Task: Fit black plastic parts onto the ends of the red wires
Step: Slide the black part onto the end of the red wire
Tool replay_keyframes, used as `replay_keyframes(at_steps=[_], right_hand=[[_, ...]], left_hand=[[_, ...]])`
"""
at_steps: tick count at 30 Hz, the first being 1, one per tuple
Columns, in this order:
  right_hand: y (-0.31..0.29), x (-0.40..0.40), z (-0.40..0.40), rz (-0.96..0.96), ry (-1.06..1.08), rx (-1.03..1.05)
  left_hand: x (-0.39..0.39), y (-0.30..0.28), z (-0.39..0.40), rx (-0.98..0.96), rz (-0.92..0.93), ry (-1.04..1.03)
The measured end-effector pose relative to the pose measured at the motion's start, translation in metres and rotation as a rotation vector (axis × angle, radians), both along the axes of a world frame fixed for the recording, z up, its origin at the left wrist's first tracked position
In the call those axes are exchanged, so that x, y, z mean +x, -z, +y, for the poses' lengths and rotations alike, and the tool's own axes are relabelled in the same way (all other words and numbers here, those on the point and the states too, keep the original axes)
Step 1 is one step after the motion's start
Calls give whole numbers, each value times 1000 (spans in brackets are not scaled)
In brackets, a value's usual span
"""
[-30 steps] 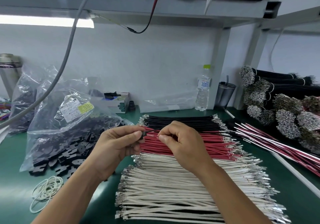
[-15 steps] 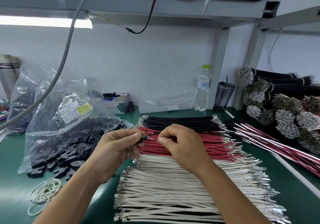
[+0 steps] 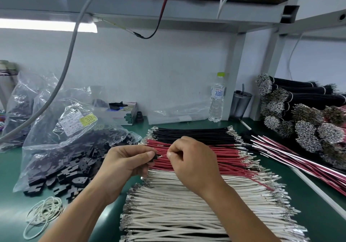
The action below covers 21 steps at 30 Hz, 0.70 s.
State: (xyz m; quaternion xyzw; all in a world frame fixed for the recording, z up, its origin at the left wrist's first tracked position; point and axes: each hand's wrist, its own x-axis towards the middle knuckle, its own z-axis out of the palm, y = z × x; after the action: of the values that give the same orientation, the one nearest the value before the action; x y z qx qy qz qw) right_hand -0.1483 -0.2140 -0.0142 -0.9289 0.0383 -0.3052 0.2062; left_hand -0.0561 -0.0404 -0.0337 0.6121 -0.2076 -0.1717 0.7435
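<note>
My left hand (image 3: 127,162) pinches a small black plastic part (image 3: 155,156) between thumb and fingers. My right hand (image 3: 192,159) pinches a red wire near its metal terminal (image 3: 162,155), whose tip meets the black part. Both hands hover over a row of red wires (image 3: 226,156) laid flat on the green table. An open clear bag of black plastic parts (image 3: 61,159) lies to the left of my left hand.
Black wires (image 3: 191,132) lie behind the red row and white wires (image 3: 187,208) in front. Striped red-white wires (image 3: 299,159) and bundled wire stacks (image 3: 307,110) fill the right. Rubber bands (image 3: 44,213) lie front left; a water bottle (image 3: 217,99) and a cup (image 3: 240,104) stand at the back.
The hands have drawn slightly closer together, and the wire's terminal now meets the black part. Both hands stay over the red wires.
</note>
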Motion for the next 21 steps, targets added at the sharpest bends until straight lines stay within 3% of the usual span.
replay_keyframes(at_steps=[5, 12, 21], right_hand=[[4, 1, 0, 69, -64, 117], [5, 1, -12, 75, -107, 235], [5, 1, -6, -12, -160, 108]], left_hand=[[-9, -4, -2, -14, 5, 5], [-9, -10, 1, 187, -459, -111], [-8, -10, 3, 187, -264, -90]])
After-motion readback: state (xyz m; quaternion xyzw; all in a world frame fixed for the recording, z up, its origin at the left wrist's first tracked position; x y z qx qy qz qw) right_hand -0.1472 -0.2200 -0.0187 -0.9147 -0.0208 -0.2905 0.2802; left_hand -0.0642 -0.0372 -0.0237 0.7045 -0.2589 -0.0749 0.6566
